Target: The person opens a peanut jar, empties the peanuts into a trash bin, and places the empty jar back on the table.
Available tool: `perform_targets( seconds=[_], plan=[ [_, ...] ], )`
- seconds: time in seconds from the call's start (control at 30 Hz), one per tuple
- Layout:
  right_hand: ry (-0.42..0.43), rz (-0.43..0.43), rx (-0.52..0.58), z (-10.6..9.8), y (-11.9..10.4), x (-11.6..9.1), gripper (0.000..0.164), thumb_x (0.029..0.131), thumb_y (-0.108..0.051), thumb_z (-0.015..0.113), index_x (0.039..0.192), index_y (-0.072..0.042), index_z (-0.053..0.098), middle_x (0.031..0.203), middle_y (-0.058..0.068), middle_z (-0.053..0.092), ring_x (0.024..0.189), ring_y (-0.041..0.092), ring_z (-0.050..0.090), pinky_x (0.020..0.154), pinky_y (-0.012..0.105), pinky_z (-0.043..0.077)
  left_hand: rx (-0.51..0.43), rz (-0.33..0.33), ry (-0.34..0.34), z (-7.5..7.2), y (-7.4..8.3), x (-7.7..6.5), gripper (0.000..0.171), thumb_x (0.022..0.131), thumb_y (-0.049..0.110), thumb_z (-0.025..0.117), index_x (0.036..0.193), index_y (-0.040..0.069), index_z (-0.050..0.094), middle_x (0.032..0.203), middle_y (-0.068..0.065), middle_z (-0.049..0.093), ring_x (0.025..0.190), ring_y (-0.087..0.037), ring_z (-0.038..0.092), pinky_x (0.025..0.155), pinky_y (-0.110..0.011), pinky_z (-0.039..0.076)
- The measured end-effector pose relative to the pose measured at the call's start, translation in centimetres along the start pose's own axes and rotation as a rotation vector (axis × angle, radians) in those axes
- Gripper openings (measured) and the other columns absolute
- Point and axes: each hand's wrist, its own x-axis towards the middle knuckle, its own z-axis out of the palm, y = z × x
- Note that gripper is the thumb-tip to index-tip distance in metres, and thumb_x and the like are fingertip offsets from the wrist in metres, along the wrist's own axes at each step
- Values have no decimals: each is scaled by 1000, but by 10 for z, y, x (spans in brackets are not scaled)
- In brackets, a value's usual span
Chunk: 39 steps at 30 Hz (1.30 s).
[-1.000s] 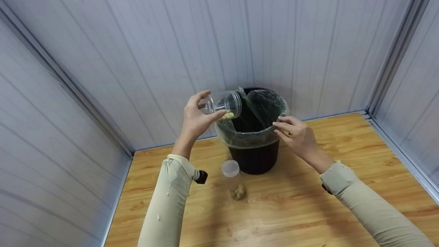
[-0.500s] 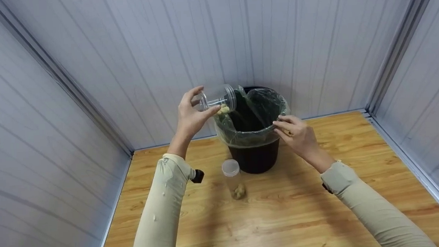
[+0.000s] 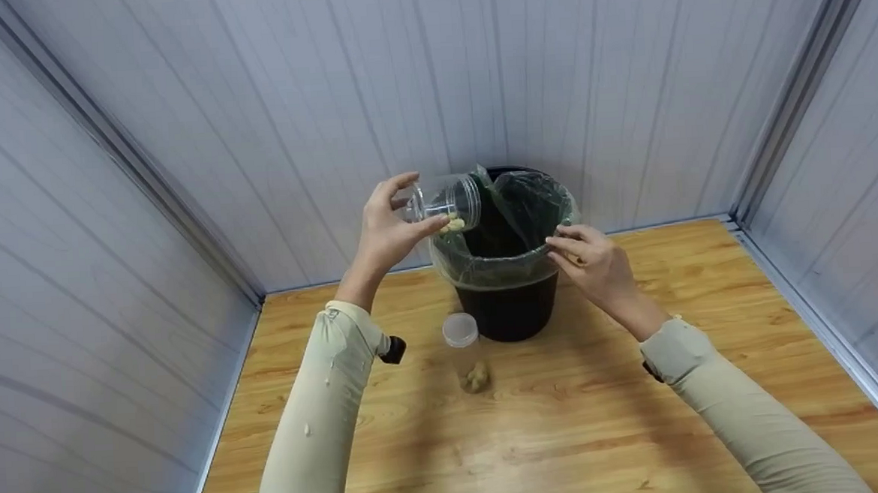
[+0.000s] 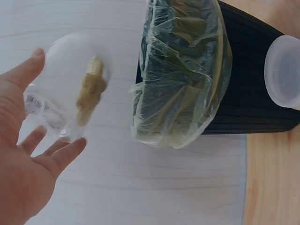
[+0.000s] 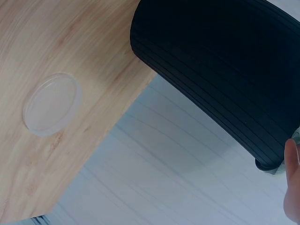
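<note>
In the head view my left hand grips a clear plastic jar lying on its side in the air. Its threaded mouth points right, over the left rim of a black bin. Small pale yellow pieces lie along the jar's lower wall; their kind is unclear. The left wrist view shows the same jar and a label on its base. A thin clear bag lines the bin and folds over its rim. My right hand pinches the bag's edge at the right rim.
A second clear jar with a frosted lid and yellowish pieces stands on the wood-grain surface before the bin. A clear round lid lies flat on that surface in the right wrist view. Pale panel walls enclose the back and sides.
My left hand drew the jar left and up, then brought it slightly right again toward the bin. The pieces shifted inside the jar. My right hand stays at the bag's edge.
</note>
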Motion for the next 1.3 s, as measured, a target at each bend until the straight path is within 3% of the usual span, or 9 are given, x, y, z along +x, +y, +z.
perform_targets(
  seconds=[0.2, 0.4, 0.67, 0.87, 1.03, 1.2, 1.3],
  plan=[
    [-1, -1, -27, -1, 0, -1, 23, 77, -6, 81, 100, -7, 78, 105, 13, 68, 97, 30, 63, 76, 44, 55, 20, 7, -6, 2, -4, 1, 74, 71, 28, 89, 134, 10, 55, 129, -10, 52, 113, -31, 55, 94, -42, 49],
    [-33, -15, -28, -1, -5, 0, 22, 79, -6, 80, 101, -6, 77, 106, 14, 69, 100, 31, 62, 85, 44, 53, -1, -21, 18, -3, -3, -1, 72, 72, 29, 88, 134, 12, 55, 130, -11, 51, 112, -34, 57, 86, -37, 53],
    [-57, -2, -45, 5, -8, 10, 21, 80, -7, 80, 101, -6, 77, 107, 14, 70, 101, 33, 63, 87, 44, 52, 51, -23, -25, -7, -8, 7, 74, 71, 29, 89, 134, 10, 55, 129, -10, 52, 109, -31, 58, 89, -34, 51],
    [-100, -12, -72, 10, -10, 16, 21, 79, -7, 80, 100, -4, 77, 107, 15, 70, 102, 35, 64, 89, 46, 51, 27, -36, -3, -11, -9, 11, 74, 72, 30, 88, 135, 11, 54, 130, -10, 51, 111, -32, 57, 92, -37, 50],
    [-132, 8, -87, 8, -11, 18, 22, 80, -6, 79, 102, -4, 77, 110, 15, 69, 104, 35, 64, 91, 46, 51, 69, -81, -72, -9, -9, 13, 75, 72, 34, 87, 136, 13, 54, 131, -13, 50, 111, -32, 57, 91, -40, 51],
    [-161, 6, -90, 6, -14, 16, 23, 81, -7, 78, 104, -3, 76, 110, 16, 68, 103, 36, 64, 90, 47, 51, 53, -84, -33, -9, -8, 13, 74, 72, 30, 88, 135, 13, 54, 132, -12, 50, 111, -30, 57, 88, -37, 52],
    [-168, -1, -94, 6, -15, 19, 24, 82, -8, 78, 105, -3, 76, 111, 16, 68, 104, 36, 64, 90, 47, 51, 66, -90, -48, -9, -9, 15, 75, 72, 28, 88, 136, 12, 53, 132, -14, 49, 112, -32, 56, 89, -36, 51]
  ],
)
